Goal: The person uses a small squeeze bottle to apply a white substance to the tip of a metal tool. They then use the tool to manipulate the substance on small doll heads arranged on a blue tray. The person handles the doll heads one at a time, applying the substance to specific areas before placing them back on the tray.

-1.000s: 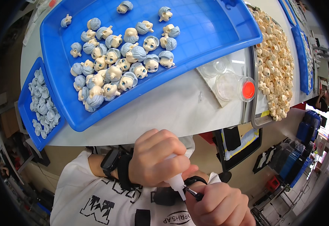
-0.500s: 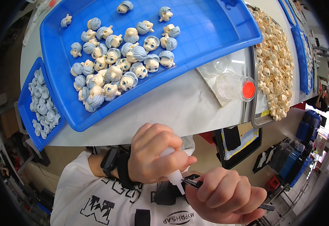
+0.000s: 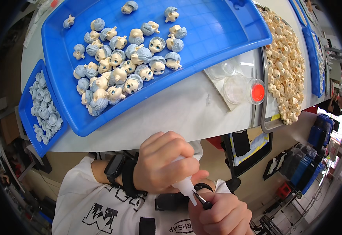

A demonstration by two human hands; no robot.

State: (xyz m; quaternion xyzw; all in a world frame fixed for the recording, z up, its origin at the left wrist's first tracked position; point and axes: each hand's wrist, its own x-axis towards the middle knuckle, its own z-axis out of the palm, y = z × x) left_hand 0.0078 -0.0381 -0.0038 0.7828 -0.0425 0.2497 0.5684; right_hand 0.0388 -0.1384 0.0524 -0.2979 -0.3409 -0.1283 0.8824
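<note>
My left hand [image 3: 165,162] is closed around a white squeeze bottle [image 3: 185,187], its narrow nozzle tilted down and to the right. Lower right, my right hand [image 3: 222,214] grips a slim black tool [image 3: 206,204] with a fine, pointed metal tip. That tip is right beside the nozzle; I cannot tell whether they touch. Fingers hide most of the bottle and the back of the tool. Both hands are in front of my white shirt, nearer than the table edge.
A large blue tray [image 3: 218,51] holds many doll heads with light-blue hair. Left of it, a small blue tray [image 3: 27,111] holds light-blue hair pieces. Clear round containers [image 3: 233,89], one with a red disc, stand by a metal tray [image 3: 265,98] of beige parts. A black bin [image 3: 233,162] is below the table.
My right hand has moved left and slightly down, and the tool has turned, its tip now pointing up-left at the nozzle. The bottle has shifted slightly right and down.
</note>
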